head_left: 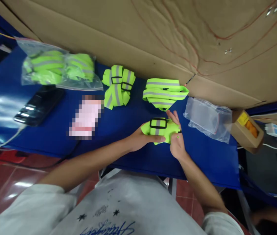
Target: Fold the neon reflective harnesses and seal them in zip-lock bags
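1. We are holding a folded lime bundle point(169, 128) over the blue table point(138, 160), its black buckle point(158, 127) facing up.
2. Our left hand point(140, 138) is clamping its left side, thumb on top.
3. Our right hand point(177, 145) is clasping its right side.
4. Coiled lime straps point(162, 94) are lying just beyond; another buckled bundle point(117, 93) is resting farther left, a clear bag point(203, 115) rightward.

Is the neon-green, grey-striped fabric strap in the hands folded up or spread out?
Folded up: the neon-green, grey-striped fabric strap is a compact bundle between the left hand and the right hand.
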Tool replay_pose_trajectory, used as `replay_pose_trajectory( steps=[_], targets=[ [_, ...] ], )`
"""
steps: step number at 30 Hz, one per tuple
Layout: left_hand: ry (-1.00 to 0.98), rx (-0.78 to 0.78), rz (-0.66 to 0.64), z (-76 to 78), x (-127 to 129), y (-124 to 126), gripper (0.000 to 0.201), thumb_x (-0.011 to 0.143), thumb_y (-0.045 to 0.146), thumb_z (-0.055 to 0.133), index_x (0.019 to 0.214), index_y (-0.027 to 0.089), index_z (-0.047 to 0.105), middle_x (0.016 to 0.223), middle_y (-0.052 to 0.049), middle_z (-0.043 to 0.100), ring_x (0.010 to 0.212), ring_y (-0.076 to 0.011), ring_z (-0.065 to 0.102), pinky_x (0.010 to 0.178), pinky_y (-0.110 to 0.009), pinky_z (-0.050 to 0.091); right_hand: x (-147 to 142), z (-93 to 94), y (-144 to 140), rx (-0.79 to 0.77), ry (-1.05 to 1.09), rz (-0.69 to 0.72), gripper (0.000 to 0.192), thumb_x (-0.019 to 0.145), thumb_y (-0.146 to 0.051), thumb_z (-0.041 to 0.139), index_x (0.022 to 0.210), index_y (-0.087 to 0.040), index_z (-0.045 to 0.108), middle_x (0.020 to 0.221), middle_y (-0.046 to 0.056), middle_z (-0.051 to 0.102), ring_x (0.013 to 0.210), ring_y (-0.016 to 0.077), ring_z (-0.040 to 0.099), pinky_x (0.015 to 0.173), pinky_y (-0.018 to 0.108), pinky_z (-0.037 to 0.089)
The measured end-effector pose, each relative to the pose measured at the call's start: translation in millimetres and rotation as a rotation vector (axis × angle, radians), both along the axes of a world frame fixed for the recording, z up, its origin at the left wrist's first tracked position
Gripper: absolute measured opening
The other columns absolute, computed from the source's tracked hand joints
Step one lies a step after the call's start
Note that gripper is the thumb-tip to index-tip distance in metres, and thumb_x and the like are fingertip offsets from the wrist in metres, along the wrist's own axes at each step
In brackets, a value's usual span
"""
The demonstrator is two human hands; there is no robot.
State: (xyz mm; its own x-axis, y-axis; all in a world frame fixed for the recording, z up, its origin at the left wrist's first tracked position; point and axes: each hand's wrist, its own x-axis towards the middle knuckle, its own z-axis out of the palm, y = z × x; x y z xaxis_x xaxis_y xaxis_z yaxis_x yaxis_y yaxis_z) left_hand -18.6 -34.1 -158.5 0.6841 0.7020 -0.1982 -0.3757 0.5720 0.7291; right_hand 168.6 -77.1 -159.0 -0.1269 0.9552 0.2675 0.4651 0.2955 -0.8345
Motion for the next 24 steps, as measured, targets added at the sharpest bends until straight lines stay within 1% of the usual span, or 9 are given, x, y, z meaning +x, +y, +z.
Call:
replay_pose_trajectory(
  steps=[2, 4, 6, 7, 9, 12, 17, 20, 24],
  targets=[
    [-0.013, -0.067, 0.057, 1.5, 2, 1, 0.070, 0.066, 0.034, 0.103, 0.131, 0.024, 0.078, 0.133, -0.010, 0.079, 0.132, -0.0350, 0.072, 0.117, -0.050, 0.057, 19, 4.7, 9, 0.040, -0.015, 0.010, 0.082, 0.104, -0.082, 0.020, 0.168, -0.035, 0.039, 0.168, 0.010, 0.051, 0.163, 0.0314, 0.040, 0.134, 0.060, 0.035],
    [-0.020, -0.084, 0.113, 4.6, -1, 7, 0.071, 0.064, 0.036, 0.104, 0.130, 0.024, 0.078, 0.129, -0.009, 0.081, 0.131, -0.0358, 0.073, 0.118, -0.051, 0.057, 56, 13.7, 18, 0.121, -0.156, -0.157, 0.082, 0.105, -0.080, 0.031, 0.165, -0.026, 0.045, 0.161, 0.015, 0.058, 0.151, 0.0328, 0.055, 0.128, 0.058, 0.042],
    [-0.019, -0.073, 0.174, 8.5, -8, 17, 0.074, 0.065, 0.037, 0.104, 0.133, 0.025, 0.077, 0.128, -0.009, 0.081, 0.131, -0.0357, 0.073, 0.119, -0.051, 0.057, 103, 23.0, 24, 0.156, -0.358, -0.704, 0.071, 0.107, -0.071, 0.041, 0.146, -0.016, 0.063, 0.143, 0.022, 0.068, 0.135, 0.0361, 0.065, 0.116, 0.060, 0.049],
    [-0.014, -0.077, 0.205, 10.3, -12, 22, 0.075, 0.066, 0.037, 0.103, 0.135, 0.025, 0.076, 0.128, -0.009, 0.082, 0.130, -0.0356, 0.073, 0.118, -0.051, 0.058, 126, 26.2, 24, 0.081, -0.451, -0.930, 0.071, 0.106, -0.070, 0.040, 0.134, -0.012, 0.068, 0.130, 0.026, 0.071, 0.123, 0.0384, 0.068, 0.106, 0.062, 0.052],
    [-0.005, -0.102, 0.264, 13.1, -18, 31, 0.077, 0.068, 0.037, 0.103, 0.138, 0.027, 0.074, 0.129, -0.008, 0.081, 0.130, -0.0356, 0.073, 0.114, -0.049, 0.061, 163, 28.5, 23, -0.093, -0.559, -1.037, 0.066, 0.097, -0.073, 0.054, 0.102, -0.011, 0.075, 0.093, 0.022, 0.074, 0.097, 0.0397, 0.071, 0.092, 0.063, 0.054],
    [-0.025, -0.138, 0.307, 14.2, -21, 39, 0.076, 0.071, 0.037, 0.101, 0.140, 0.027, 0.072, 0.133, -0.008, 0.080, 0.127, -0.0350, 0.075, 0.107, -0.047, 0.066, 182, 27.3, 19, -0.118, -0.563, -0.981, 0.052, 0.088, -0.069, 0.067, 0.079, -0.017, 0.070, 0.069, 0.010, 0.065, 0.074, 0.0311, 0.067, 0.080, 0.052, 0.056],
    [-0.073, -0.166, 0.221, 10.4, -17, 38, 0.071, 0.074, 0.035, 0.098, 0.140, 0.024, 0.072, 0.130, -0.010, 0.081, 0.120, -0.0335, 0.078, 0.100, -0.044, 0.069, 126, 32.2, 16, 0.281, -0.567, -1.005, 0.037, 0.101, -0.047, 0.057, 0.117, -0.017, 0.071, 0.116, 0.018, 0.069, 0.115, 0.0335, 0.065, 0.104, 0.054, 0.052],
    [-0.053, -0.153, 0.156, 7.6, -15, 34, 0.070, 0.070, 0.034, 0.101, 0.134, 0.021, 0.075, 0.126, -0.011, 0.082, 0.119, -0.0337, 0.078, 0.101, -0.043, 0.067, 75, 27.6, 13, 0.460, -0.631, -0.664, 0.023, 0.102, -0.034, 0.063, 0.117, -0.026, 0.078, 0.120, 0.014, 0.068, 0.112, 0.0303, 0.066, 0.101, 0.050, 0.053],
    [-0.023, -0.105, 0.143, 5.4, -13, 29, 0.060, 0.068, 0.030, 0.102, 0.123, 0.020, 0.080, 0.127, -0.011, 0.081, 0.121, -0.0322, 0.077, 0.104, -0.041, 0.063, 36, 7.5, 14, 0.162, -0.451, -0.192, 0.026, 0.100, -0.030, 0.064, 0.123, -0.028, 0.076, 0.132, 0.011, 0.072, 0.119, 0.0301, 0.070, 0.104, 0.049, 0.053]
  ],
)
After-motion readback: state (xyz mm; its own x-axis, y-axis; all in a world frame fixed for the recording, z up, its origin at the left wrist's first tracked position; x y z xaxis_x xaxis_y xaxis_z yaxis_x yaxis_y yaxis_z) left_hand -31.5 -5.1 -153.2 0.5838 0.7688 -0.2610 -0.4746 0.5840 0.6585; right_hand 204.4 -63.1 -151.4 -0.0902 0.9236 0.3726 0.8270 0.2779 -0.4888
